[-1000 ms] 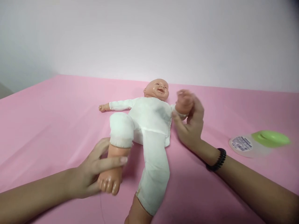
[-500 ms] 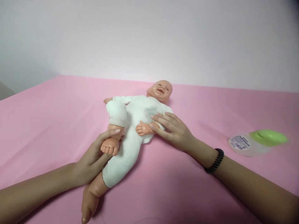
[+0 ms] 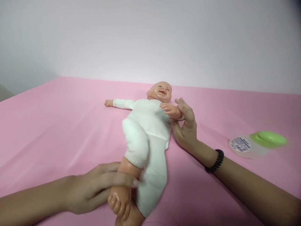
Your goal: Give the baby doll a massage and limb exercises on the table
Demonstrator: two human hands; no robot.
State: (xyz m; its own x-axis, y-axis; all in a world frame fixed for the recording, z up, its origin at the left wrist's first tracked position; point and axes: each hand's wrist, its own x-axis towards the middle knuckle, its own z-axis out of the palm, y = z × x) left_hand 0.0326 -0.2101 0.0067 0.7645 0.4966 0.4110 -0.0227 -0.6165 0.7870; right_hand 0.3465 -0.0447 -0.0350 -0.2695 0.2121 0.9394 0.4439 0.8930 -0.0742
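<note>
A baby doll (image 3: 152,116) with a white cloth body and tan plastic head, hands and feet lies on its back, its head toward the wall. My left hand (image 3: 94,188) is closed around the doll's ankle on the left, its fingers across the front of the shin. That leg is bent, with the knee raised over the belly. My right hand (image 3: 187,124) holds the doll's other forearm (image 3: 172,110) between thumb and fingers, keeping it up beside the chest. A black coil band (image 3: 215,161) circles my right wrist. The doll's lower foot is partly cut off by the frame's bottom edge.
A pink cloth (image 3: 58,135) covers the table under the doll. On the right lies a clear bottle with a green cap (image 3: 257,143) and a round label. A pale wall (image 3: 150,40) stands behind the table.
My left hand has drawn the doll's bent leg down and right, and the lower body has swung right. My right hand has moved up, raising the doll's forearm from its belly toward its chest.
</note>
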